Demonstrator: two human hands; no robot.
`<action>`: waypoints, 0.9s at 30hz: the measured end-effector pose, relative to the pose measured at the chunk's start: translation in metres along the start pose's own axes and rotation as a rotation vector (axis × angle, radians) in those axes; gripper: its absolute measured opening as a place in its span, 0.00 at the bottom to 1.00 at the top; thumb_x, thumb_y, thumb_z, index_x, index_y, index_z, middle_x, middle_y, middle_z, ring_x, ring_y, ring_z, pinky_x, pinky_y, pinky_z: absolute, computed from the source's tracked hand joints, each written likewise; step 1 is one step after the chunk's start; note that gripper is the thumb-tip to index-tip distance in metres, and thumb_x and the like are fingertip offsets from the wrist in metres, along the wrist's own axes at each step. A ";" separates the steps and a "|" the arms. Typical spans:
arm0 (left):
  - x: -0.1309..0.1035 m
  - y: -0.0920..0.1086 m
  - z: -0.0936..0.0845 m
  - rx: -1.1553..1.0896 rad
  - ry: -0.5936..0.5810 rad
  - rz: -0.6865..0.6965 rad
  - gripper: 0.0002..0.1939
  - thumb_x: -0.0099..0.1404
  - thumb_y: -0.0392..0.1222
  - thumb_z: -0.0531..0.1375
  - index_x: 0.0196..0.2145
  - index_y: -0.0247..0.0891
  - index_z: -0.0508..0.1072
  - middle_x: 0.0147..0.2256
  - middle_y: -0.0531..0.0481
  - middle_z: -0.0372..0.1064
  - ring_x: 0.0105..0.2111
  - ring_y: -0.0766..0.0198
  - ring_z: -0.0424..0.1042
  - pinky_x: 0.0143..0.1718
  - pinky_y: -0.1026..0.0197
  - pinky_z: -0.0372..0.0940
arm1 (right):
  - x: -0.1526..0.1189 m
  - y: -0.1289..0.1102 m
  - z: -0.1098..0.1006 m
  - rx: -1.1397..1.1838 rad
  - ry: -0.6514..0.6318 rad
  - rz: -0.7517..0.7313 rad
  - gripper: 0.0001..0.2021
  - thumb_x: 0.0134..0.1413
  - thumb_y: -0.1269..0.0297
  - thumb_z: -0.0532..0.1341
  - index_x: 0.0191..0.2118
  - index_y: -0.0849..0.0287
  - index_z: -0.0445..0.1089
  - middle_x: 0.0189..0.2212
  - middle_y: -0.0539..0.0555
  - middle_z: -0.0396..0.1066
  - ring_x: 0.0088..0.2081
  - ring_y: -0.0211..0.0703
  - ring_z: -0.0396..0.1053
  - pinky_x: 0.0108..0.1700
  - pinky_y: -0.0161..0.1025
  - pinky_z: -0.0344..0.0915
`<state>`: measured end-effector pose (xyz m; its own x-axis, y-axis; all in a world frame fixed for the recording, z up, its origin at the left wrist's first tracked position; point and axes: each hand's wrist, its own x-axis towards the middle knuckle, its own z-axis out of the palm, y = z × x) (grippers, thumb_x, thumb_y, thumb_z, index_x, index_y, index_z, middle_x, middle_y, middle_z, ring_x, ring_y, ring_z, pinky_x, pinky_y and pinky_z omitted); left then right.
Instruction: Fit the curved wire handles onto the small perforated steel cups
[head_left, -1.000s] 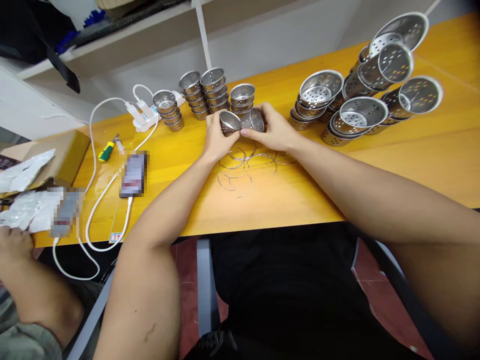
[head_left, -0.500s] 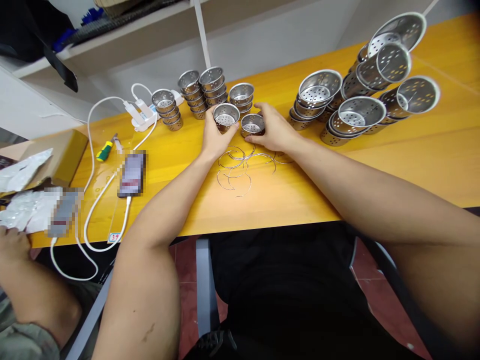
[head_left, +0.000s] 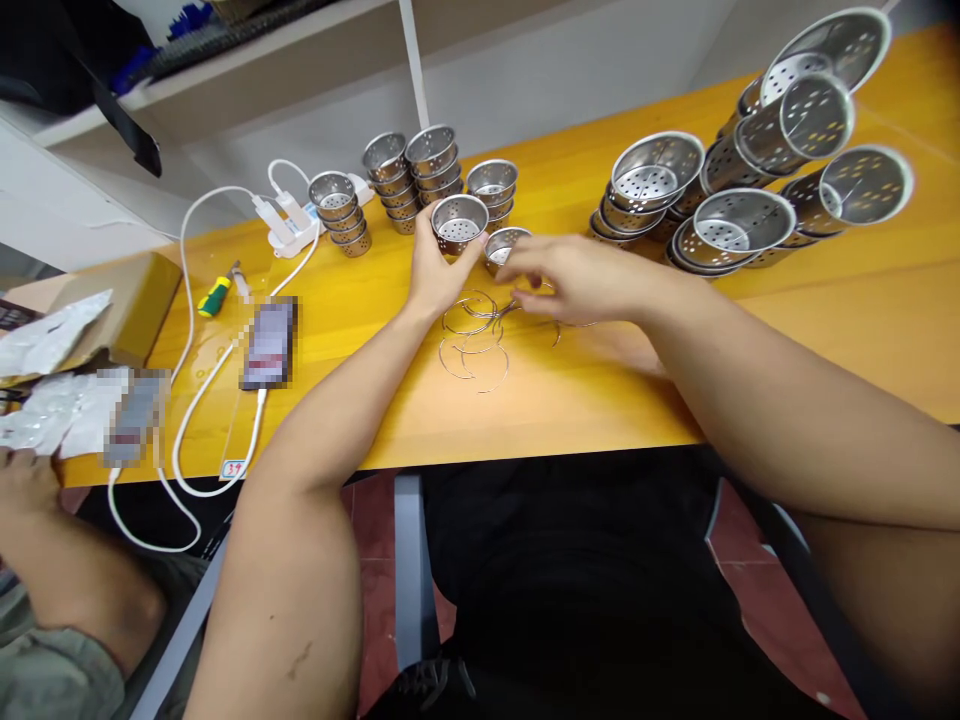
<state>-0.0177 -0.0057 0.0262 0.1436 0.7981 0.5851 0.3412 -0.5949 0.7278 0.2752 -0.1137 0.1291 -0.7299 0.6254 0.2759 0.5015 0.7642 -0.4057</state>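
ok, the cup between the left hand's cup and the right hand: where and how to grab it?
I'd grip the cup by its outer wall just under the rim, coming from the right. It stands upright, mouth up; the left hand's cup crowds its left, a stack its far side.

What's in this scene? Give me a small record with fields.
Left hand: holding round, perforated silver metal cup, mouth up
Right hand: fingers spread by second perforated silver cup; contact unclear
Near hands: loose, thin silver wire rings
Farther back: stacked perforated silver cups
Right side: flared perforated silver cups, stacked
Left side: green-and-yellow-handled tool, white cables
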 end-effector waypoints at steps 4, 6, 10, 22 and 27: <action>0.000 -0.008 -0.001 0.040 -0.013 0.020 0.58 0.73 0.90 0.70 0.83 0.56 0.58 0.79 0.34 0.72 0.81 0.39 0.75 0.87 0.28 0.71 | 0.008 -0.006 0.016 -0.100 -0.203 -0.073 0.16 0.81 0.64 0.65 0.62 0.52 0.89 0.61 0.64 0.84 0.55 0.63 0.84 0.55 0.55 0.78; 0.001 -0.013 -0.001 0.045 -0.036 0.024 0.58 0.74 0.89 0.70 0.84 0.56 0.57 0.80 0.35 0.70 0.82 0.39 0.73 0.88 0.29 0.69 | 0.011 -0.009 0.023 -0.133 -0.199 -0.052 0.15 0.83 0.64 0.64 0.59 0.53 0.90 0.58 0.63 0.84 0.54 0.60 0.84 0.51 0.51 0.75; 0.002 -0.018 0.001 0.047 -0.053 0.028 0.57 0.74 0.87 0.71 0.83 0.57 0.57 0.81 0.35 0.69 0.82 0.39 0.72 0.89 0.29 0.67 | 0.013 -0.018 0.025 -0.181 -0.164 -0.050 0.13 0.83 0.67 0.63 0.52 0.54 0.88 0.53 0.62 0.84 0.49 0.57 0.81 0.45 0.48 0.68; 0.001 -0.014 0.001 0.059 -0.063 0.052 0.57 0.75 0.87 0.71 0.84 0.57 0.57 0.82 0.35 0.68 0.83 0.38 0.72 0.89 0.29 0.67 | 0.011 -0.013 0.014 0.053 -0.088 -0.135 0.07 0.82 0.65 0.63 0.45 0.52 0.77 0.46 0.59 0.80 0.44 0.54 0.76 0.51 0.50 0.73; 0.000 -0.008 0.003 0.053 -0.093 0.074 0.56 0.77 0.88 0.68 0.86 0.60 0.55 0.83 0.37 0.67 0.85 0.39 0.71 0.91 0.29 0.67 | 0.010 -0.013 0.011 0.119 -0.057 -0.154 0.06 0.78 0.63 0.67 0.43 0.51 0.78 0.43 0.57 0.79 0.41 0.52 0.75 0.48 0.48 0.71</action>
<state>-0.0176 -0.0006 0.0198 0.2550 0.7592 0.5988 0.3752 -0.6484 0.6624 0.2564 -0.1190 0.1280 -0.8205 0.4899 0.2947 0.3254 0.8240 -0.4638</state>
